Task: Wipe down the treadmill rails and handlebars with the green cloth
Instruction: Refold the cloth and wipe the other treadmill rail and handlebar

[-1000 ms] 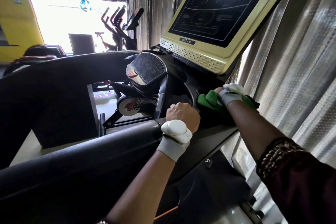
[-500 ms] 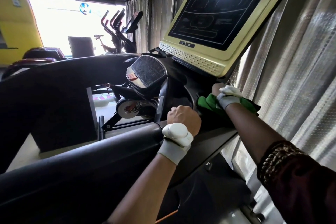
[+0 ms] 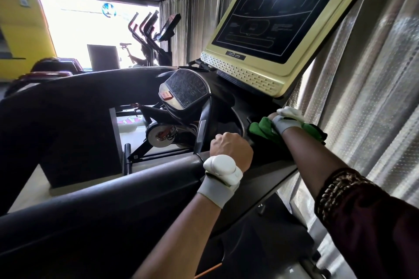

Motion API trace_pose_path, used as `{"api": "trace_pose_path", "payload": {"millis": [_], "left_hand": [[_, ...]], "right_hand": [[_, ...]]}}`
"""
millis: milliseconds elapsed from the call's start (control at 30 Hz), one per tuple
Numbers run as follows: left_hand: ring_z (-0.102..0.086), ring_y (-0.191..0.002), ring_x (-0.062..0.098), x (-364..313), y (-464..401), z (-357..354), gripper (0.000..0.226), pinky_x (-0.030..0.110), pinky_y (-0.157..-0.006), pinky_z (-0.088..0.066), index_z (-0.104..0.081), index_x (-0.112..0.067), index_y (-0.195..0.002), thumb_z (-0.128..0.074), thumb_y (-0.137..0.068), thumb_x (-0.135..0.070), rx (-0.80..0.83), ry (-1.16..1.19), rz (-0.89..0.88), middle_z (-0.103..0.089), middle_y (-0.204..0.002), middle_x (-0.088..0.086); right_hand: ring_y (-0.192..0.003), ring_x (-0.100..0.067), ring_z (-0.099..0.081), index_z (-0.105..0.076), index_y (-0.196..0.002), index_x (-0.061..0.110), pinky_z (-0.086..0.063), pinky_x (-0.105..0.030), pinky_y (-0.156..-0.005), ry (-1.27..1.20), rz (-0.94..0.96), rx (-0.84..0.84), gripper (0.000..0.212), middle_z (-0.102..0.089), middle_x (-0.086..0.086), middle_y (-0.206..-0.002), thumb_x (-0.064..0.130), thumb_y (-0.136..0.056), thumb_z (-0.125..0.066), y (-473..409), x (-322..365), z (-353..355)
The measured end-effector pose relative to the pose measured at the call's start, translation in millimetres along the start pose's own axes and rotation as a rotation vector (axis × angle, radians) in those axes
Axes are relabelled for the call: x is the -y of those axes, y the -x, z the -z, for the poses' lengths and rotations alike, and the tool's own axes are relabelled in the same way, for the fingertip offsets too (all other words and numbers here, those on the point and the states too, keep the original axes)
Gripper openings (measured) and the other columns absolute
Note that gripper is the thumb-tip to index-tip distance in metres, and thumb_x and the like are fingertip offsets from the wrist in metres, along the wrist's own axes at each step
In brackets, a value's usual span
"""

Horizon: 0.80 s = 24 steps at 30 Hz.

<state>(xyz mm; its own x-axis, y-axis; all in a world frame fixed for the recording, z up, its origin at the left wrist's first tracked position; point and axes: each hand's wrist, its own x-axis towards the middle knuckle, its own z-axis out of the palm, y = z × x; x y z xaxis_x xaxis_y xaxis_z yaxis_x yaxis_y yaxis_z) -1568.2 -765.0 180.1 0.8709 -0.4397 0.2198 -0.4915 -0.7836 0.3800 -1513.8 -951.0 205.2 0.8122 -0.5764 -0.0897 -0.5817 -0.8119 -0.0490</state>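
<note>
Both hands are up at the console of the treadmill in the 1 head view. Left hand (image 3: 231, 149), with a grey wrist strap carrying a white device, is closed into a fist, knuckles up, just right of a curved black handlebar (image 3: 203, 129) that rises toward the control pad; the fingers curl under and out of sight, so whether they grip a bar cannot be told. Right hand (image 3: 275, 116) lies farther off and to the right, mostly hidden behind its own white device and strap. It is on the green cloth (image 3: 264, 129), which is bunched on the dark console ledge just below the lower right corner of the screen; how the fingers hold the cloth cannot be seen. Green folds show on both sides of the wrist.

A gold-framed display screen (image 3: 272, 20) tilts above the hands, dark with faint line graphics. Left of it sits a rounded control pad (image 3: 186, 90) with an orange button. A broad black side rail (image 3: 102, 206) runs from the near left up to the left fist. Silvery curtains (image 3: 374, 97) hang along the right. Far left, more exercise machines (image 3: 154, 36) stand against a bright window beside a yellow wall (image 3: 20, 29).
</note>
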Motion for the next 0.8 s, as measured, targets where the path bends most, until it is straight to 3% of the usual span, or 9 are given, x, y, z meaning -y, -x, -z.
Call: {"api": "trace_pose_path", "payload": {"millis": [33,100,133,267,367,400,533,667,800], "left_hand": [[-0.056,-0.110,0.030,0,0,1,0.034,0.034,-0.090,-0.045,-0.066,-0.007,-0.106,-0.036,-0.093,-0.016,-0.002,0.002,0.003,-0.063,-0.115,0.013],[-0.056,-0.109,0.030,-1,2,1,0.035,0.035,-0.090,-0.045,-0.067,-0.007,-0.105,-0.035,-0.093,-0.015,-0.001,-0.002,-0.006,-0.063,-0.114,0.013],[-0.056,-0.109,0.030,-1,2,2,0.035,0.035,-0.090,-0.046,-0.067,-0.007,-0.104,-0.035,-0.094,-0.014,-0.004,-0.002,-0.012,-0.063,-0.114,0.014],[-0.056,-0.111,0.031,-2,3,3,0.036,0.036,-0.091,-0.045,-0.067,-0.007,-0.107,-0.035,-0.095,-0.017,-0.015,0.002,-0.014,-0.063,-0.116,0.014],[-0.056,-0.110,0.031,-2,3,3,0.036,0.036,-0.091,-0.045,-0.067,-0.006,-0.107,-0.035,-0.095,-0.017,-0.007,0.002,-0.006,-0.063,-0.116,0.015],[-0.056,-0.110,0.031,-2,3,3,0.035,0.036,-0.090,-0.045,-0.067,-0.006,-0.105,-0.035,-0.094,-0.016,-0.008,-0.002,-0.010,-0.063,-0.115,0.015],[-0.056,-0.109,0.031,-1,3,2,0.036,0.036,-0.090,-0.045,-0.068,-0.007,-0.104,-0.034,-0.094,-0.016,-0.012,-0.008,-0.020,-0.063,-0.114,0.014],[-0.057,-0.108,0.030,-1,2,3,0.036,0.036,-0.090,-0.045,-0.067,-0.007,-0.104,-0.034,-0.095,-0.017,-0.014,0.011,-0.008,-0.063,-0.114,0.014],[-0.057,-0.107,0.030,-1,2,1,0.036,0.036,-0.090,-0.046,-0.067,-0.007,-0.103,-0.034,-0.095,-0.017,-0.008,0.013,-0.011,-0.063,-0.113,0.014]], "right_hand": [[-0.135,-0.025,-0.039,-0.056,-0.126,0.003,-0.032,-0.007,-0.070,0.074,0.009,0.014,0.036,-0.048,-0.017,-0.139,0.021,-0.100,-0.037,5,0,2],[-0.135,-0.019,-0.038,-0.065,-0.108,0.019,-0.032,-0.023,-0.107,0.117,-0.017,-0.001,0.035,-0.054,-0.002,-0.131,0.039,-0.092,-0.040,12,0,5],[-0.134,-0.018,-0.040,-0.065,-0.107,0.022,-0.031,-0.032,-0.111,0.128,-0.007,-0.034,0.034,-0.054,0.001,-0.130,0.041,-0.090,-0.043,14,-2,5],[-0.128,-0.024,-0.046,-0.059,-0.120,0.014,-0.034,-0.038,-0.110,0.088,0.060,-0.089,0.040,-0.053,-0.003,-0.129,0.039,-0.097,-0.038,25,0,3],[-0.128,-0.026,-0.044,-0.057,-0.103,0.013,-0.040,-0.026,-0.098,0.030,-0.014,-0.083,0.027,-0.048,-0.006,-0.130,0.034,-0.096,-0.041,23,-4,-5],[-0.129,-0.025,-0.044,-0.057,-0.106,0.014,-0.040,-0.021,-0.094,0.054,0.007,-0.113,0.030,-0.048,-0.007,-0.132,0.037,-0.095,-0.042,20,-6,-7],[-0.136,-0.021,-0.035,-0.054,-0.127,0.017,-0.036,-0.015,-0.097,-0.085,0.025,-0.167,0.033,-0.045,-0.005,-0.138,0.030,-0.097,-0.045,33,-2,5],[-0.137,-0.015,-0.034,-0.062,-0.104,0.025,-0.031,-0.025,-0.110,0.011,0.009,-0.172,0.016,-0.046,0.006,-0.137,0.031,-0.091,-0.055,38,-1,11],[-0.134,-0.016,-0.038,-0.057,-0.125,0.024,-0.030,-0.026,-0.107,0.056,0.050,-0.168,0.033,-0.048,0.005,-0.135,0.033,-0.095,-0.048,43,0,14]]}}
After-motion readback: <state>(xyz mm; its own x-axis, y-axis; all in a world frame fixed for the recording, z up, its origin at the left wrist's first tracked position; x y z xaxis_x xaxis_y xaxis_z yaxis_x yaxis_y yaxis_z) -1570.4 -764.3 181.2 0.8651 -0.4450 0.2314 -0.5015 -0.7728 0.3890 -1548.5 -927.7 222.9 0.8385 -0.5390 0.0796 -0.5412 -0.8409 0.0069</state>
